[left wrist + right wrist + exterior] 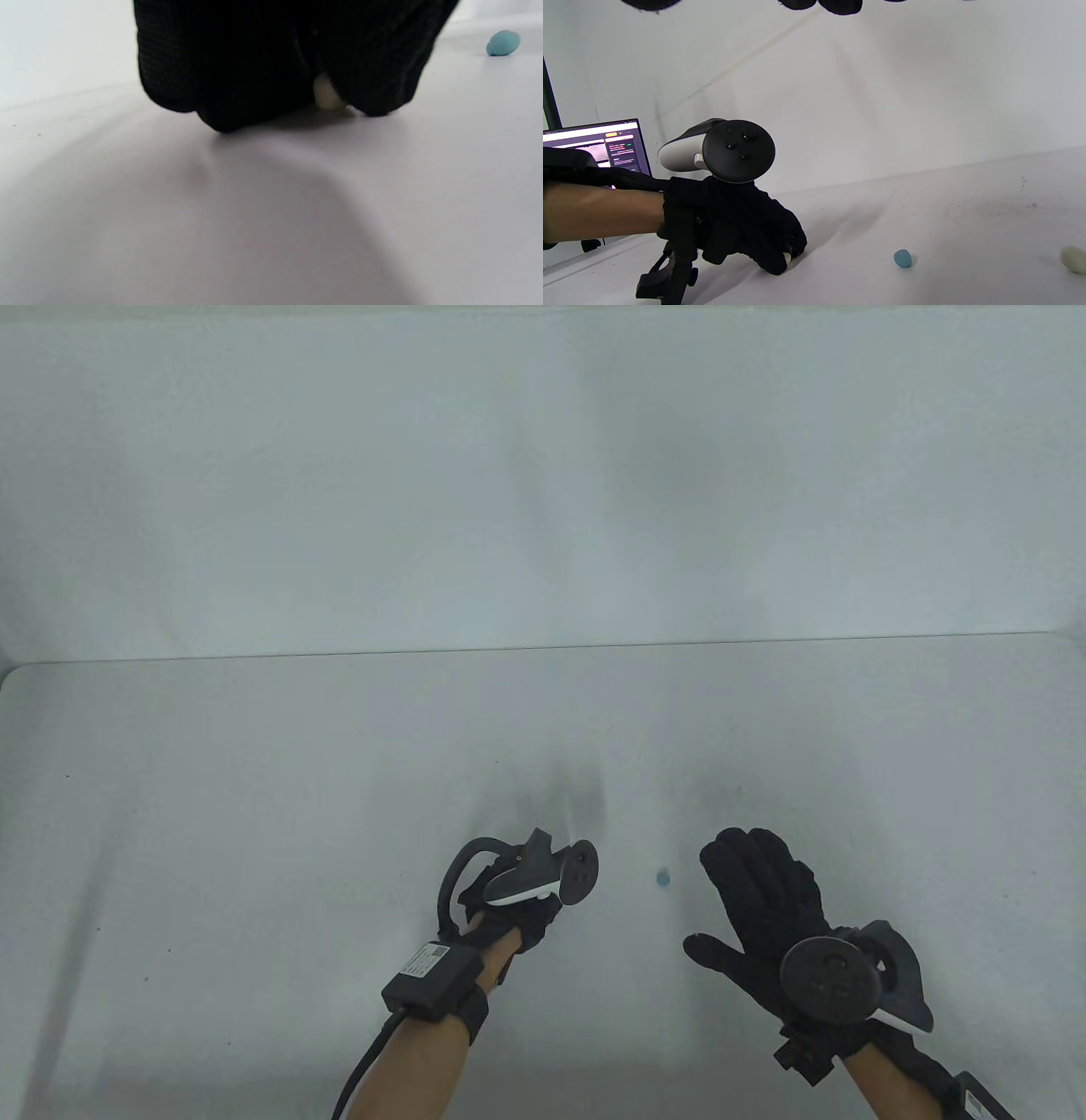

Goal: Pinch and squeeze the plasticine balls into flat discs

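Observation:
My left hand (533, 923) rests low on the white table (254, 814), its fingers curled down under the tracker. In the left wrist view its fingertips (373, 84) pinch a small cream plasticine piece (326, 95) against the table; the piece also shows in the right wrist view (786, 256). A small blue plasticine ball (663, 878) lies on the table between the hands, also in the left wrist view (503, 42) and the right wrist view (902, 258). My right hand (730, 899) is open, fingers spread, holding nothing, to the right of the blue ball.
A second cream plasticine ball (1073, 259) lies at the right edge of the right wrist view; it does not show in the table view. A lit laptop screen (606, 148) stands off to the left. The table's far edge (543, 649) meets a white wall.

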Demonstrator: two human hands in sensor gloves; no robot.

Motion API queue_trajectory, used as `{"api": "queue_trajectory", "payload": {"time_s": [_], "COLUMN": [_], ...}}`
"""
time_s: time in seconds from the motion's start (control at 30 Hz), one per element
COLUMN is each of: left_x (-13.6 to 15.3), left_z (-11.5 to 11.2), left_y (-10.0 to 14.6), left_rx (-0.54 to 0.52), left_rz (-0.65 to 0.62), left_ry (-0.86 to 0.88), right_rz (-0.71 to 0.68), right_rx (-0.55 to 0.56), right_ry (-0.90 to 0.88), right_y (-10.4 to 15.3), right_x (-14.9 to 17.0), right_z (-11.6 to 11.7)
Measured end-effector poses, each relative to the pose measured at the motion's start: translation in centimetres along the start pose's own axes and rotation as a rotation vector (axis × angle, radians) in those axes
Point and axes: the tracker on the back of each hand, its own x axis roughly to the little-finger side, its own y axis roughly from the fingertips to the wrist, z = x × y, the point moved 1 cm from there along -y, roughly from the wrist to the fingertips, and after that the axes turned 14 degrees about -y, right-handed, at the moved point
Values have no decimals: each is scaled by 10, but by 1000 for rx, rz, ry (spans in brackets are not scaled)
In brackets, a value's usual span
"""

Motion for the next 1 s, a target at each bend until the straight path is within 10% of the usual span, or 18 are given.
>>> {"api": "queue_trajectory", "payload": {"time_s": [0.3,0.67,1.0], "left_x": [11,70,82], "left_z": [4,25,-6], "left_y": [3,69,122], "left_rx": [-6,-65,-45], "left_rz": [7,18,-34], "left_ry": [89,771,1338], "right_rz": [8,11,34], "right_rx": [8,12,-16], "right_ry": [-1,7,19], "right_y": [0,0,-1], "right_x": [1,1,4], "right_z": [-1,-2,2]}}
